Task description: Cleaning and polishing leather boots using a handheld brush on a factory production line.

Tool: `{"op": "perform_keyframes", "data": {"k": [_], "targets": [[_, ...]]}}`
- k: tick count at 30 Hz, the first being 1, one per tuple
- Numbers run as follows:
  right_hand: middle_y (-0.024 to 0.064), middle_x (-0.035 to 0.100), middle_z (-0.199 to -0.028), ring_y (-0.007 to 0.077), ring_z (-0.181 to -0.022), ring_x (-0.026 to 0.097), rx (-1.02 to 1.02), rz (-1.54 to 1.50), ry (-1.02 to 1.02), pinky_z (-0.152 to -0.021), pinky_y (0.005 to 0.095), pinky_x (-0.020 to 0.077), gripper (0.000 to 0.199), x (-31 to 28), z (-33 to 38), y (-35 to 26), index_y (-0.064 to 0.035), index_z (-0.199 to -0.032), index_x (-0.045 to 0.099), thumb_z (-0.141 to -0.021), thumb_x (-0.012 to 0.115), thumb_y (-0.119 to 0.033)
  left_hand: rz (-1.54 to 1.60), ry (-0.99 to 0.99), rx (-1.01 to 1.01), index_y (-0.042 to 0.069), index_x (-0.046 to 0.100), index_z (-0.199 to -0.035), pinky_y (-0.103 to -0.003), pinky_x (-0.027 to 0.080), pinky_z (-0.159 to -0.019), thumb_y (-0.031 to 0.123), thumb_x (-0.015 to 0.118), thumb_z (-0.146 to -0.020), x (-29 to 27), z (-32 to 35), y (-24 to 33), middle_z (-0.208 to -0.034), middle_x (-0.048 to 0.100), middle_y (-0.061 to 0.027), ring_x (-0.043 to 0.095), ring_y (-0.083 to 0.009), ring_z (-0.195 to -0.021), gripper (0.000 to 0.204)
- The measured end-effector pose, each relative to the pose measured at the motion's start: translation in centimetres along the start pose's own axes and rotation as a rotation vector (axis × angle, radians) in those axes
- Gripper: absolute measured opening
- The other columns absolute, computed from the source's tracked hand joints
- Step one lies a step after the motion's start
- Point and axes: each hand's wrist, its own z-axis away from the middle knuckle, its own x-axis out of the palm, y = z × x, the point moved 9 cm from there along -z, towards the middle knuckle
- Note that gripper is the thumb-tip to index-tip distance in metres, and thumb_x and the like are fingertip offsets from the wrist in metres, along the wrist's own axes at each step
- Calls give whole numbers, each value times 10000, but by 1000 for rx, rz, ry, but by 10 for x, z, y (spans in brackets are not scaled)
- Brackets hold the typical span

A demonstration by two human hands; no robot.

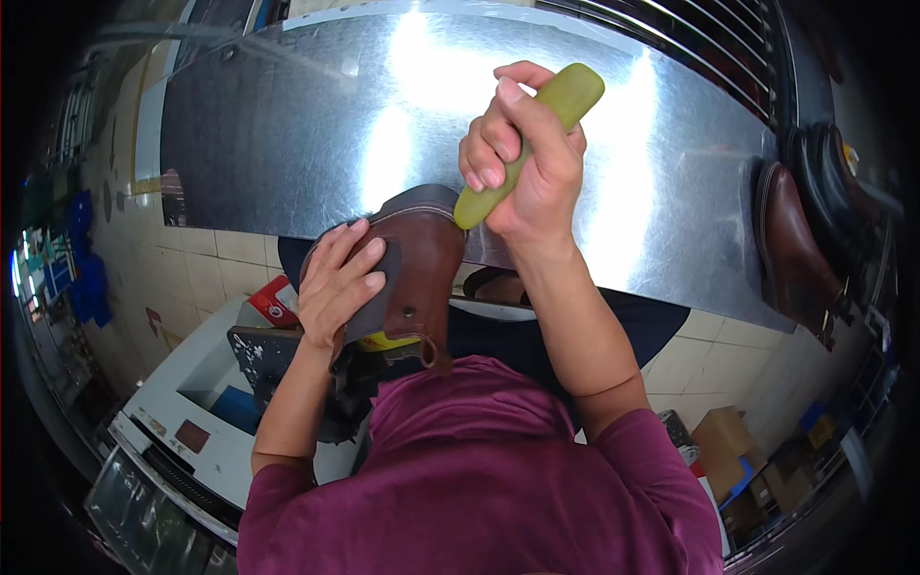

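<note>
Against the near edge of a metal table leans a brown leather ankle boot [431, 254] with a dark sole, a grey side panel and a pull loop at its top. My left hand [335, 283] grips the boot's side, fingers bent over the grey panel. A yellow-green, smooth, tapered bar [573, 93] is wrapped in my right hand [527, 153], thumb along its upper part. The bar's narrow lower end is at the boot's heel, by the edge of the sole; whether it presses there I cannot tell. Part of the boot lies hidden under my left hand.
The shiny metal table [278, 125] spans the space ahead. Brown boots [795, 230] and a black boot [819, 192] stand at its right end. A metal-barred rack [709, 43] lies beyond. A white machine [163, 436] is at left; cardboard boxes [725, 441] sit lower right.
</note>
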Motion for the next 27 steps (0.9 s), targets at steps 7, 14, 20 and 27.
{"op": "perform_keyframes", "data": {"k": [7,14,20,27], "targets": [[-34,428,-592,57,-440,391,82,482,-309,-434,237,315,273,60,18,19,19,-1165,573,-977,637,-169,-72,-71,188,113,627,-1149,-603,464,-1019,149,626,-890,-1,7,12,-1290,677,-133,637,-452,-1177,261],[-14,432,-556,100,-419,410,126,379,-66,-423,249,330,221,34,7,18,-38,-1000,605,-944,692,-233,-63,-38,108,88,661,-1160,-536,490,-1007,155,623,-909,-6,2,7,-1285,683,-161,653,-402,-1182,262],[-31,390,-503,131,-398,433,-68,35,55,-411,304,373,279,-31,-9,-22,-62,-1001,571,-1040,535,-336,246,-78,-470,-41,610,-1269,-384,495,-1021,14,892,-672,-4,-28,-22,-1270,669,-162,666,-253,-1145,662],[-20,413,-512,131,-388,427,-97,-89,104,-408,300,369,310,-44,-8,-8,-53,-967,576,-993,629,-357,166,-126,-535,-12,553,-1260,-310,506,-918,14,855,-756,-4,-14,-35,-1132,657,-94,634,-183,-1022,588]]}}
